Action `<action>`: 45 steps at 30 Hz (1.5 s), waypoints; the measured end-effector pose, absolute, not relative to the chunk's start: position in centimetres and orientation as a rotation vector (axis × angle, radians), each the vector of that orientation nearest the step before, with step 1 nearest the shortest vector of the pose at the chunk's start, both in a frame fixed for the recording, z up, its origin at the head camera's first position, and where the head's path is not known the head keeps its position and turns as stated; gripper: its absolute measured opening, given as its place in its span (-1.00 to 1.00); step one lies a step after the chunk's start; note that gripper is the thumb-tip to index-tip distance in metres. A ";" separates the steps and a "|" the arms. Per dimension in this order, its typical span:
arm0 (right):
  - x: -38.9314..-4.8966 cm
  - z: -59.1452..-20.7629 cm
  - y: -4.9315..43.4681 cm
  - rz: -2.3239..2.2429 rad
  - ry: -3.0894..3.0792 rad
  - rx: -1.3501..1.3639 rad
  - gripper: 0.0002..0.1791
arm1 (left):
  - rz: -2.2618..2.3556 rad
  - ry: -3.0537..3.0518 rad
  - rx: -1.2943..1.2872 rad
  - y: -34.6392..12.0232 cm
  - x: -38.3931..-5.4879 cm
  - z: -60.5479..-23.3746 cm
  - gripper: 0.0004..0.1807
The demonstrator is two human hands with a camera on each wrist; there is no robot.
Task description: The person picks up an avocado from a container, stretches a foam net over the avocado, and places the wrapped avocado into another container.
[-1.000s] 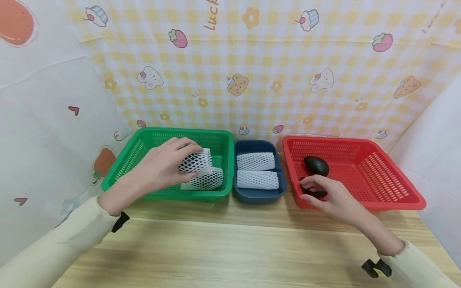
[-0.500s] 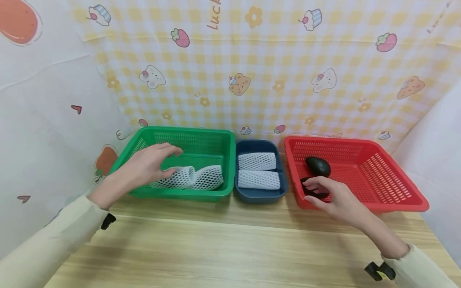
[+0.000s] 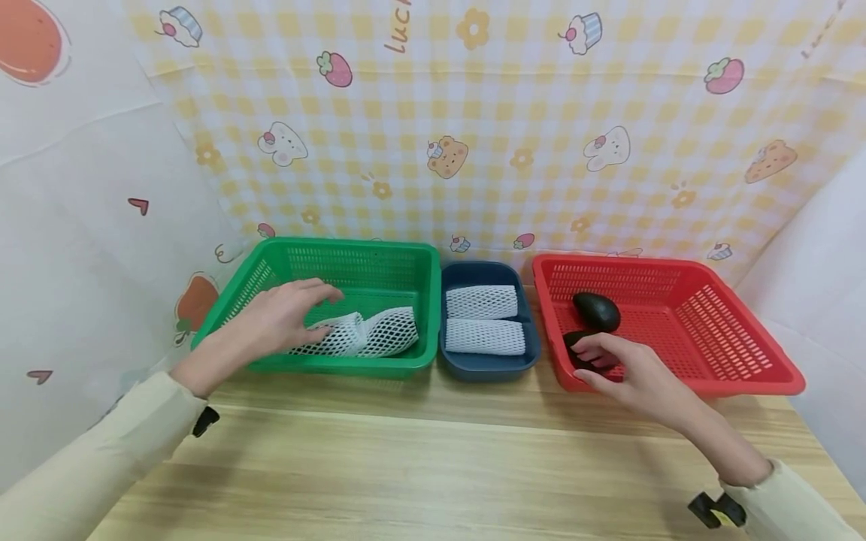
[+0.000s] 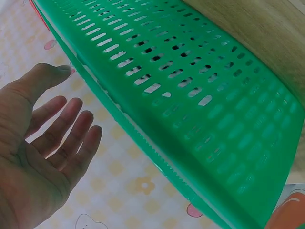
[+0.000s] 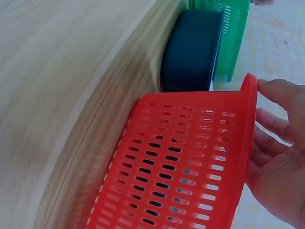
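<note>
My left hand (image 3: 286,315) hovers over the green basket (image 3: 379,366) with its fingers apart, holding nothing; the left wrist view shows the bare palm (image 4: 28,186). Right beneath its fingertips lies a white foam net sleeve (image 3: 338,336), end to end with a second foam net sleeve (image 3: 392,332); something dark shows through their mesh. My right hand (image 3: 632,374) reaches over the front left of the red basket (image 3: 737,388), fingers loosely bent above a dark avocado (image 3: 576,342) that they partly cover. Another avocado (image 3: 597,311) lies just behind it.
Between the baskets stands a dark blue tub (image 3: 489,371) with two more foam net sleeves, a rear sleeve (image 3: 482,301) and a front sleeve (image 3: 484,336). The wooden table (image 3: 433,466) stretches toward me. A patterned cloth (image 3: 433,90) hangs behind.
My left hand has lowered the foam net sleeve it held to the left of the other one, released it, and drawn back left. My right hand has stayed almost still above the avocado.
</note>
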State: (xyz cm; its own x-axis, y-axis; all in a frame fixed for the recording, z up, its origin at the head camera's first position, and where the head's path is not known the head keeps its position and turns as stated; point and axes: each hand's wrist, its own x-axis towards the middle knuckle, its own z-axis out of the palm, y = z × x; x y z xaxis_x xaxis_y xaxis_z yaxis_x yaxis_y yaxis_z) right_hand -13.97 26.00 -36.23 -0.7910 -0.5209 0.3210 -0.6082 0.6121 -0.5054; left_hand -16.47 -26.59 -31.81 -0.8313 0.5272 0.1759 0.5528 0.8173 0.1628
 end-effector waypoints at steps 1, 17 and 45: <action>-14.0 -36.2 26.1 0.922 -2.700 0.949 -0.59 | -0.308 -2.875 -0.857 -26.6 -16.5 -31.8 -0.54; -13.7 -36.0 26.9 0.795 -2.832 1.048 -0.75 | -0.305 -2.855 -0.909 -25.5 -16.6 -31.4 -0.64; -14.3 -35.4 26.8 0.788 -2.916 1.123 -0.82 | -0.369 -2.832 -1.154 -16.2 -18.2 -30.2 -0.69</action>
